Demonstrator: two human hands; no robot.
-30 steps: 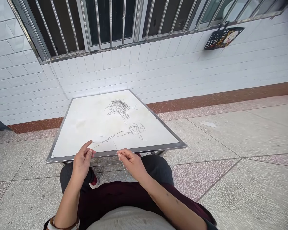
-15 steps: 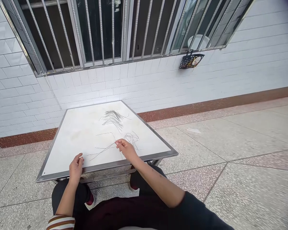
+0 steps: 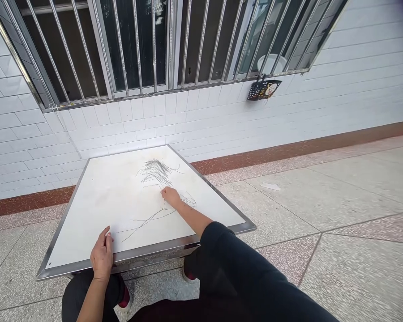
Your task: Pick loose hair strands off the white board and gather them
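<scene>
A low white table with a metal rim (image 3: 218, 199) stands in front of me. Thin dark wire strands lie on it: a dense bundle (image 3: 154, 171) at the far middle, a tangle (image 3: 190, 200) at the right, and long loose strands (image 3: 144, 221) nearer me. My right hand (image 3: 169, 195) reaches out over the table, fingers pinched together just below the bundle; what they hold is too thin to make out. My left hand (image 3: 101, 256) rests on the table's near edge, fingers together and lying flat.
A white tiled wall with a barred window (image 3: 137, 44) rises behind the table. A small dark basket (image 3: 263, 89) hangs from the bars at the right. Speckled stone floor (image 3: 322, 201) spreads to the right, with a scrap of paper (image 3: 269, 186) on it.
My right hand has moved from the near edge out across the table to the bundle of strands. My left hand has settled onto the table's front rim. My view has leaned forward.
</scene>
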